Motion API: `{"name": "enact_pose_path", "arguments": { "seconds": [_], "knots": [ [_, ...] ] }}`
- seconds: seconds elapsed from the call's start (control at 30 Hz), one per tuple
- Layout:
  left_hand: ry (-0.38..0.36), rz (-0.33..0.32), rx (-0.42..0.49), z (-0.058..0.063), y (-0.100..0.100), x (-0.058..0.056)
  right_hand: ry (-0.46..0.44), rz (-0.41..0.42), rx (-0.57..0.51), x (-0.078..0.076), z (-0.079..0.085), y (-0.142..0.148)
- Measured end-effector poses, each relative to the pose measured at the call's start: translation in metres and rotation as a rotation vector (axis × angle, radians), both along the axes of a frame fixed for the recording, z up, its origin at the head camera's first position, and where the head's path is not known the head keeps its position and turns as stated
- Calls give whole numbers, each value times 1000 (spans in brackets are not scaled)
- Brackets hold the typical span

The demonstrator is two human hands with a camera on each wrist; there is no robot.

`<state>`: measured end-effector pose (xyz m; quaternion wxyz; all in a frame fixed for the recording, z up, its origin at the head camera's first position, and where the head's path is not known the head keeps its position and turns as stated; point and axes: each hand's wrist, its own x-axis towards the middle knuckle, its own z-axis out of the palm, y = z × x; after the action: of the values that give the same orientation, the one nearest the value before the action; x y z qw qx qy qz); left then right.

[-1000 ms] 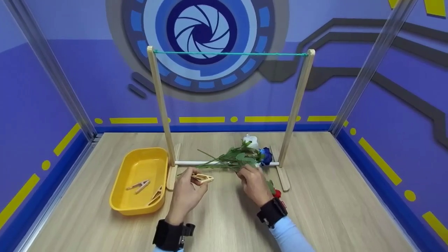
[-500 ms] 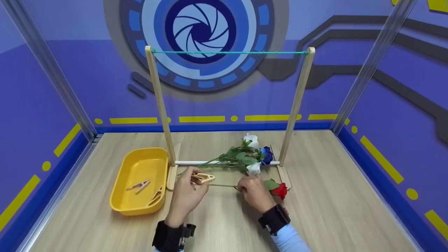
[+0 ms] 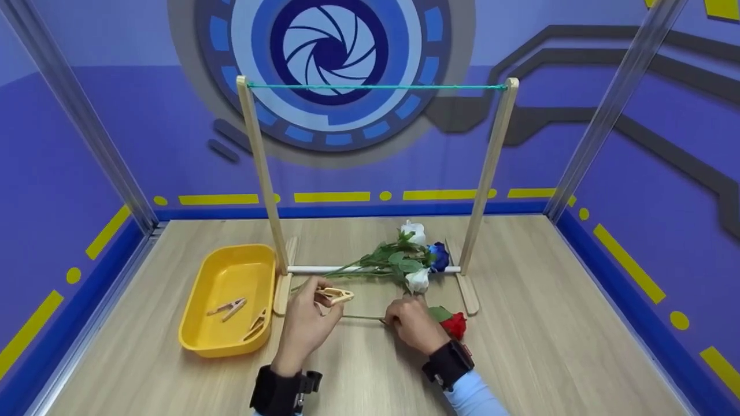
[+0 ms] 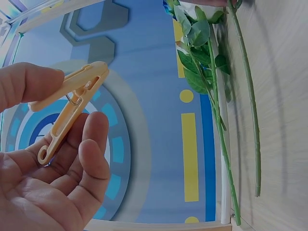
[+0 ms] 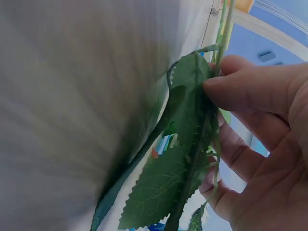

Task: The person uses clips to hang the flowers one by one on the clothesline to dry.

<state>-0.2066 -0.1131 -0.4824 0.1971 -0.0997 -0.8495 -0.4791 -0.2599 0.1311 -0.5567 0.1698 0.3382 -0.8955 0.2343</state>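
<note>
Between thumb and fingers, my left hand [image 3: 309, 323] holds a pale yellow clothespin [image 4: 72, 103], up off the table. My right hand [image 3: 419, 323] pinches the green stem [image 5: 219, 57] of a red rose [image 3: 455, 326]; serrated leaves [image 5: 159, 187] hang by the fingers in the right wrist view. The rose's bare stem runs left, passing behind my left hand in the head view. Just beyond the right hand lie two white roses [image 3: 417, 281] and a blue rose [image 3: 438, 256], their stems across the white bar of the stand.
A wooden stand [image 3: 494, 173] with a teal string [image 3: 376, 87] tied between its posts rises at the back. To its left sits a yellow tray [image 3: 193, 312] with clothespins [image 3: 234, 309] inside. Blue walls enclose the wooden table [image 3: 537, 323].
My right hand has drawn the red rose toward me, away from the other flowers, uncovering the nearer white rose. The left hand stays nearly still with the clothespin.
</note>
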Motion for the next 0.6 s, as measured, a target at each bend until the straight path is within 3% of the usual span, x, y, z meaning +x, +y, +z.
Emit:
{"name": "enact_pose_path", "arguments": {
  "seconds": [0.6],
  "knots": [
    [0,12,-8,0,0,-1,81,34,30,-2,3,2]
  ]
}}
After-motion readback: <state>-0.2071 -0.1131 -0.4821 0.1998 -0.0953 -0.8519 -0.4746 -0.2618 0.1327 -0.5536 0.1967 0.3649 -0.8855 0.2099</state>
